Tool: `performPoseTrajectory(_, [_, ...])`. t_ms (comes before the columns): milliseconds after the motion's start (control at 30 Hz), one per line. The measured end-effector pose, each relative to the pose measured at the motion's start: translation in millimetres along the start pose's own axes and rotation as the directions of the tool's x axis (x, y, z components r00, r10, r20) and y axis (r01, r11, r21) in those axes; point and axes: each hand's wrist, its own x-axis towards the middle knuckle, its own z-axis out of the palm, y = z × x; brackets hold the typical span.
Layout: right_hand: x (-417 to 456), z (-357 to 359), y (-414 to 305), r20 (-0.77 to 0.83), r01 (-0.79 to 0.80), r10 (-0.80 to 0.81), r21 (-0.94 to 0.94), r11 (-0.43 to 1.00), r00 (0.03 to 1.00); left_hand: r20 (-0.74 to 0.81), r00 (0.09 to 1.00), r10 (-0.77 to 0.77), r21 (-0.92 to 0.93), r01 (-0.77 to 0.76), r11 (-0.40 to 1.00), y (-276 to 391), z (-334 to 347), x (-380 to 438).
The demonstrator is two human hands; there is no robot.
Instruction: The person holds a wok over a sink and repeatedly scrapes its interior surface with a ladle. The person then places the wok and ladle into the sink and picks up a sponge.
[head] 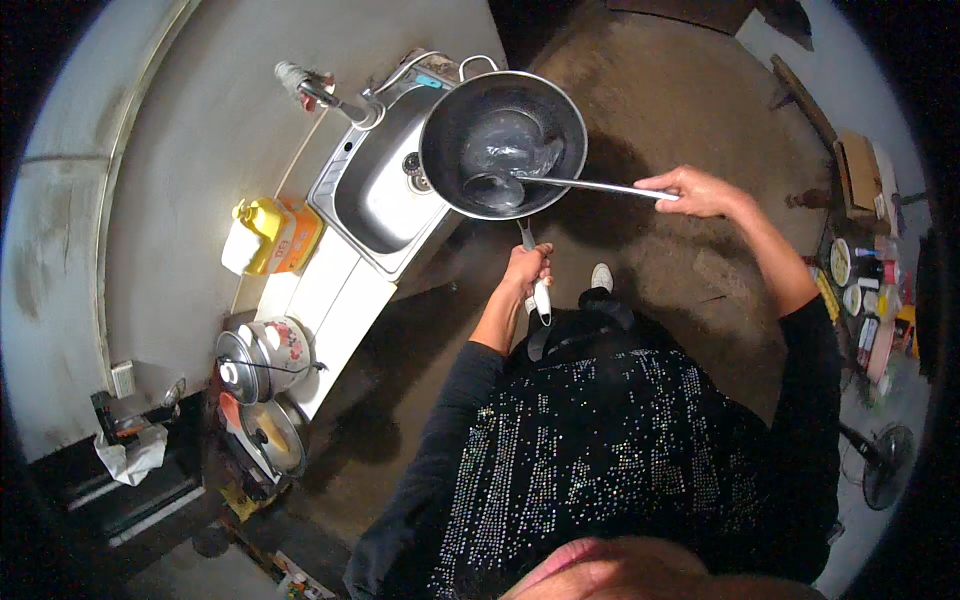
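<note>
My left hand is closed around the light-coloured handle of a dark wok, which is held up over the right side of a stainless steel sink and partly above the floor. A shallow layer of clear liquid, apparently water, lies in the wok. My right hand grips the end of a long metal ladle, whose bowl rests inside the wok near its lower rim. The wok's small loop handle points away from me. The faucet stands at the sink's far left edge, its end wrapped in cloth.
A yellow-capped jug stands left of the sink. On the white counter sits a floral electric cooker with a cord; a glass lid is below it. A table with jars and packets stands at right, near a fan.
</note>
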Motion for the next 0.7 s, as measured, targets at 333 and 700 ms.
performPoseTrajectory(333, [-18.9,-7.8,-21.2,0.030,-0.177,0.174,0.187,0.966,0.984,0.019,1.000,-0.003,0.037,0.002,0.999,-0.4,-6.1,4.9])
performPoseTrajectory(700, [14.2,39.2,-12.0,-0.112,0.082,-0.070,0.101,0.992,0.991,-0.017,1.000,0.000,0.078,0.001,0.997,3.7,-1.3,-0.9])
